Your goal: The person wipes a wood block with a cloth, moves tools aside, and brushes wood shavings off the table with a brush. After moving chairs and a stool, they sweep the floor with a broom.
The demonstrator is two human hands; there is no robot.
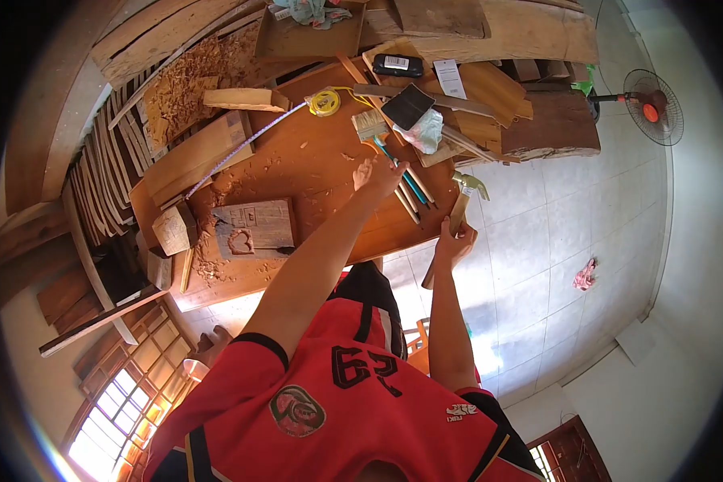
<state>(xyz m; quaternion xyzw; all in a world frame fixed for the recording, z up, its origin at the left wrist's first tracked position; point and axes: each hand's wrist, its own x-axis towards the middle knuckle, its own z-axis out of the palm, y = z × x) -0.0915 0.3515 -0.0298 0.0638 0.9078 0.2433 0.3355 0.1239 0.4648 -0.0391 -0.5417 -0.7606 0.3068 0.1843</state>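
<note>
My right hand is wrapped around the wooden handle of a claw hammer, off the table's right edge, its pale metal head pointing up and away. My left hand reaches over the table with thumb and fingers apart, right beside several slim tools with dark, teal and light handles. Just beyond it lie a flat paintbrush and a teal-handled tool. To the left rests a wooden board with a heart carved in it. A wooden mallet lies beside that board.
A yellow tape measure has its tape drawn out leftward. Shavings litter the wooden table. Behind are a black sheet, white crumpled material, a black case and timber planks. A fan stands right.
</note>
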